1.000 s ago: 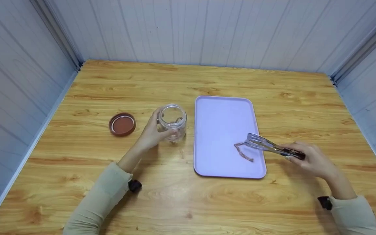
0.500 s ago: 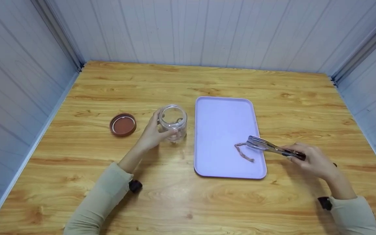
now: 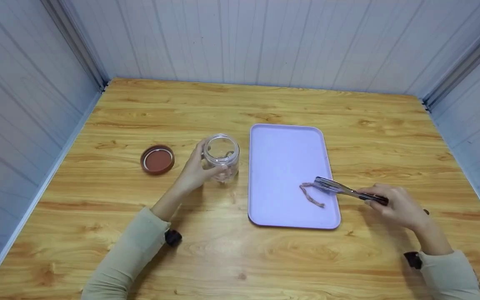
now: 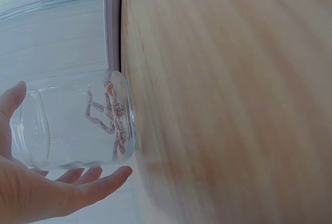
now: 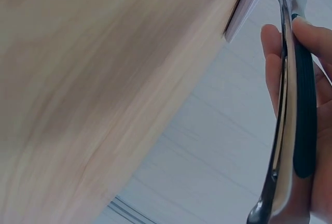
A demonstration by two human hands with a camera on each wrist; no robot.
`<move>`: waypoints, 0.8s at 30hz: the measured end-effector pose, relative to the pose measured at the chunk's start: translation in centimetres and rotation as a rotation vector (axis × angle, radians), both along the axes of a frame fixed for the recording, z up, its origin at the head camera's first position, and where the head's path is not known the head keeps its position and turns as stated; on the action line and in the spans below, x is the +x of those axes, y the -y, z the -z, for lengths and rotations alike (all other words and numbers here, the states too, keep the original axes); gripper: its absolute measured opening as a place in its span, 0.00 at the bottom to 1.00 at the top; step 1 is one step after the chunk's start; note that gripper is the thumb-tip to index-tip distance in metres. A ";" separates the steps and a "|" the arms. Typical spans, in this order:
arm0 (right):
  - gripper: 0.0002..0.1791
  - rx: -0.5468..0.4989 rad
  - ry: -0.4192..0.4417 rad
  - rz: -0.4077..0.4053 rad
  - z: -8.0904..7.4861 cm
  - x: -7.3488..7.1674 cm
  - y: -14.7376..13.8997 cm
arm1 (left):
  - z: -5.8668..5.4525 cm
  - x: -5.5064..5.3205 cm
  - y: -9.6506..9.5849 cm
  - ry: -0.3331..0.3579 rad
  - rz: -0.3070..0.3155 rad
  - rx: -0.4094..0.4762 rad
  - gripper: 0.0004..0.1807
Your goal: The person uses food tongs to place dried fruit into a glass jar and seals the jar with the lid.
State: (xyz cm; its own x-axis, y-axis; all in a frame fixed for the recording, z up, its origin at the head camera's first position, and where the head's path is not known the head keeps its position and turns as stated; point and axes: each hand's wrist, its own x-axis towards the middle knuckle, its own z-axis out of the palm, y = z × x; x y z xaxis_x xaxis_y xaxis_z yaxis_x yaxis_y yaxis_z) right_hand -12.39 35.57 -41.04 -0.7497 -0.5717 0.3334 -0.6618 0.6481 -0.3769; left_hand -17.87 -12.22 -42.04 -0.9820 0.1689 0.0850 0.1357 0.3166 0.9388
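Note:
My left hand (image 3: 193, 171) grips a clear jar (image 3: 227, 166) that stands without its lid left of the tray. In the left wrist view, several thin reddish-brown twisted strips (image 4: 115, 112) lie at the bottom of the jar (image 4: 67, 120). With my right hand (image 3: 398, 207) I hold metal tongs (image 3: 348, 191) with dark handles. The tongs' heads are over the right part of the purple tray (image 3: 281, 158), at the upper end of one bent brown strip (image 3: 308, 196). Whether they pinch that strip I cannot tell. In the right wrist view, the tongs (image 5: 290, 110) look nearly closed.
A brown round lid (image 3: 157, 160) lies upturned on the wooden table (image 3: 206, 258), left of the jar. Pale panelled walls (image 3: 240, 41) bound the table at the back and both sides.
The tongs' heads have lowered slightly and come closer together at the end of the strip. My left hand, the jar, the lid and the tray stay where they were.

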 end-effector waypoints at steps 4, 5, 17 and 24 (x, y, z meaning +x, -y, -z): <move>0.23 -0.014 0.028 0.018 0.0 0.1 -0.1 | 0.1 0.0 0.0 -0.010 -0.001 0.006 0.49; 0.23 -0.020 0.035 0.022 -0.1 0.1 -0.2 | 0.1 0.0 0.0 -0.010 0.000 0.009 0.49; 0.21 -0.072 -0.004 -0.017 -1.1 -0.7 0.4 | -2.9 1.6 -0.6 0.016 0.021 0.038 0.46; 0.22 -0.058 -0.055 -0.051 -2.4 -1.6 0.8 | -1.4 0.7 -0.2 0.024 0.017 0.035 0.47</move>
State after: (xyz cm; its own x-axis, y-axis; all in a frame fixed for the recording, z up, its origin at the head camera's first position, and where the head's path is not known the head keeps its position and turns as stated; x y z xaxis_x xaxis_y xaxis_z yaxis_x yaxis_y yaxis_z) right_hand -13.99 34.74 -38.68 -0.6996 -0.5871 0.4072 -0.7142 0.5911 -0.3748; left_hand -17.19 -12.04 -40.60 -0.9808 0.1832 0.0673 0.1178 0.2810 0.9525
